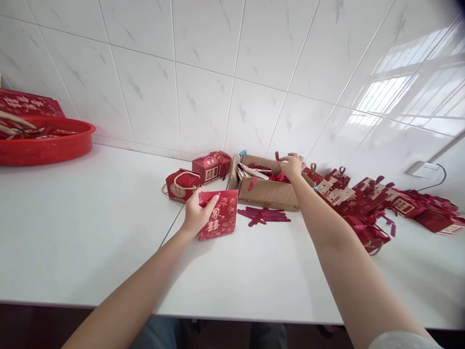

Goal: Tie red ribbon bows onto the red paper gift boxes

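1. Far left: a red plastic basin (78, 145) rests on the bench (90, 232), holding red pieces and pale rope-like lengths. A red printed panel (32, 103) shows behind it, near the tiled wall (203, 97).
2. Left of centre: a rope-handled gift box (177, 192) stands just in front and to the left of a red gift box (207, 169). The left hand (197, 213) partly covers the lower right of the rope-handled box.
3. Left hand: the fingers are closed on a red printed carton (225, 215) with white characters. The carton is in front of the left end of the cardboard box (271, 195); contact with the bench cannot be determined.
4. Centre: the cardboard box is open, filled with red and pale pieces, with a blue clip (242, 152) at its rear left corner. Loose dark red strips (265, 216) lie crosswise before its front wall.
5. Right hand (291, 165): positioned over the right part of the cardboard box, fingers pinching a ribbon strip (277, 155). The right forearm obstructs the box's right end.
6. Right: ribboned gift boxes (366, 194) crowd the bench beside the forearm. A white power strip (424, 169) with a dark cable is behind them.
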`<state>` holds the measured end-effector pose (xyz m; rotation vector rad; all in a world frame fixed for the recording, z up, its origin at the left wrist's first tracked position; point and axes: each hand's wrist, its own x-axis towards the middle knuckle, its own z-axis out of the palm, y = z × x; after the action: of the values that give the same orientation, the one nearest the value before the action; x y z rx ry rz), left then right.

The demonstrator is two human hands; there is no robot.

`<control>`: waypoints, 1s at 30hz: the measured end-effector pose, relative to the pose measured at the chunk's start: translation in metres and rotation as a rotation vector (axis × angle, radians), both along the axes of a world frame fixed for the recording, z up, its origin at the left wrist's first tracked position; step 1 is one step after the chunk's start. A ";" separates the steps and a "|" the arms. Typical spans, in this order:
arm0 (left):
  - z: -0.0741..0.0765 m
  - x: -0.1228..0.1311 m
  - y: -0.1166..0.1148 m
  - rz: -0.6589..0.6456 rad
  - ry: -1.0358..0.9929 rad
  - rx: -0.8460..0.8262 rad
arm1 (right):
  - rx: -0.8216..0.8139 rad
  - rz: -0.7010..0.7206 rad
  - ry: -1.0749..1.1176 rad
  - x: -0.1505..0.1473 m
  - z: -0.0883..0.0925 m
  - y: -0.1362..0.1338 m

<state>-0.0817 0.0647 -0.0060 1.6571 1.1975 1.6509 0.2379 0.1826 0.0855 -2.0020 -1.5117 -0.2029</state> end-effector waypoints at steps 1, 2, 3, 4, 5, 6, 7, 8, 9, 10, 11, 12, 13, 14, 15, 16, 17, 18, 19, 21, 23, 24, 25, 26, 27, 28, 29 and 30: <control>0.000 0.000 0.000 0.006 0.001 0.006 | 0.116 0.023 0.100 -0.002 0.004 -0.006; 0.000 0.000 0.000 0.013 0.004 0.015 | 0.207 0.058 0.196 -0.005 0.007 -0.012; 0.001 0.001 0.000 0.020 0.008 0.024 | 0.268 0.102 0.283 -0.008 0.010 -0.020; 0.001 0.001 0.000 0.022 0.014 0.032 | 0.297 0.155 0.352 -0.011 0.011 -0.029; 0.001 0.001 0.000 0.024 0.019 0.038 | 0.330 0.212 0.427 -0.014 0.011 -0.040; 0.001 0.001 0.000 0.027 0.023 0.044 | 0.379 0.280 0.525 -0.017 0.009 -0.051; 0.001 0.001 0.000 0.030 0.027 0.050 | 0.421 0.356 0.612 -0.021 0.005 -0.064; 0.001 0.001 0.000 0.031 0.031 0.056 | 0.462 0.415 0.678 -0.024 -0.001 -0.077; 0.001 0.001 0.000 0.033 0.035 0.063 | 0.467 0.475 0.724 -0.027 -0.009 -0.091; 0.001 0.002 0.000 0.037 0.038 0.070 | 0.456 0.518 0.770 -0.030 -0.020 -0.104; 0.001 0.002 0.001 0.041 0.042 0.077 | 0.427 0.554 0.815 -0.033 -0.032 -0.117; 0.001 0.002 0.001 0.045 0.046 0.084 | 0.373 0.592 0.855 -0.036 -0.045 -0.129; 0.001 0.002 0.002 0.049 0.049 0.090 | 0.313 0.635 0.889 -0.039 -0.059 -0.139; 0.001 0.003 0.002 0.053 0.052 0.096 | 0.231 0.697 0.911 -0.041 -0.072 -0.147; 0.001 0.003 0.002 0.053 0.053 0.100 | 0.142 0.769 0.925 -0.043 -0.086 -0.153; 0.001 0.003 0.003 0.050 0.051 0.101 | 0.056 0.834 0.926 -0.044 -0.097 -0.158; 0.000 0.003 0.003 0.043 0.046 0.100 | -0.034 0.889 0.918 -0.044 -0.108 -0.161; 0.000 0.003 0.003 0.037 0.042 0.097 | -0.125 0.928 0.899 -0.043 -0.116 -0.163; 0.000 0.004 0.003 0.032 0.039 0.094 | -0.211 0.951 0.868 -0.042 -0.122 -0.164; 0.001 0.004 0.003 0.036 0.039 0.088 | -0.339 0.964 0.777 -0.039 -0.128 -0.164; 0.001 0.004 0.003 0.043 0.040 0.085 | -0.380 0.982 0.666 -0.035 -0.128 -0.164; 0.001 0.004 0.003 0.045 0.039 0.084 | -0.377 0.995 0.619 -0.033 -0.127 -0.164; 0.001 0.004 0.003 0.045 0.038 0.081 | -0.369 1.011 0.587 -0.032 -0.126 -0.164; 0.001 0.004 0.003 0.044 0.037 0.077 | -0.359 1.021 0.571 -0.030 -0.125 -0.164; 0.001 0.004 0.003 0.044 0.036 0.074 | -0.334 1.012 0.569 -0.029 -0.125 -0.164; 0.001 0.004 0.004 0.045 0.036 0.072 | -0.290 0.974 0.572 -0.029 -0.126 -0.163; 0.001 0.004 0.004 0.046 0.035 0.073 | -0.226 0.911 0.567 -0.030 -0.127 -0.161; 0.000 0.004 0.004 0.045 0.034 0.076 | -0.148 0.830 0.546 -0.031 -0.129 -0.159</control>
<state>-0.0773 0.0687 -0.0057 1.7223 1.2111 1.7215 0.2066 0.0236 -0.0438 -1.2116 -1.8432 0.7448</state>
